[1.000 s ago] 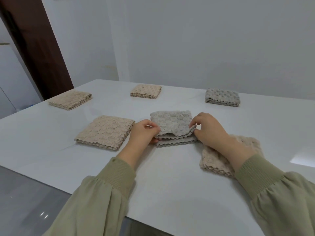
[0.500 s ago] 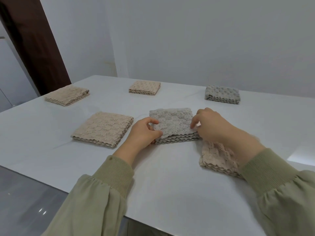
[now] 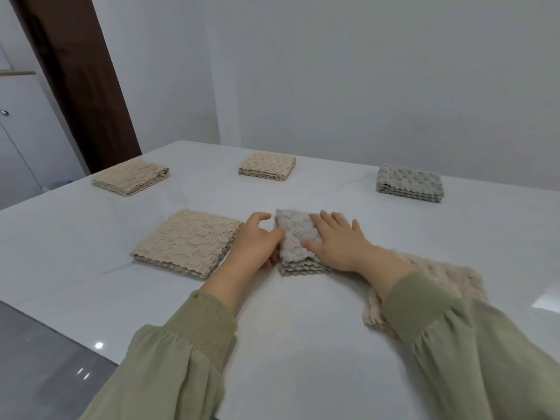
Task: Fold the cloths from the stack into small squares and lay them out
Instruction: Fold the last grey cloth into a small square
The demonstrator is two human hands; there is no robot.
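Note:
A grey folded cloth [image 3: 295,237] lies on the white table [image 3: 288,328] in the middle. My right hand [image 3: 339,241] rests flat on top of it with fingers spread. My left hand [image 3: 257,241] touches its left edge, thumb against the cloth and fingers apart. A beige stack of cloths [image 3: 436,277] lies under my right forearm, partly hidden by the sleeve. Folded squares lie around: beige [image 3: 188,241] to the near left, beige [image 3: 131,178] at the far left, beige [image 3: 267,166] at the far middle, grey [image 3: 409,183] at the far right.
The table's front-left edge runs diagonally above a grey glossy floor [image 3: 45,359]. A white wall stands behind the table. A dark brown door frame [image 3: 78,77] and a white cabinet [image 3: 21,131] are at the left.
The upper flap of the grey cloth has come down onto the lower layers. My right hand went from pinching its right edge to lying flat on top. My left hand released its pinch.

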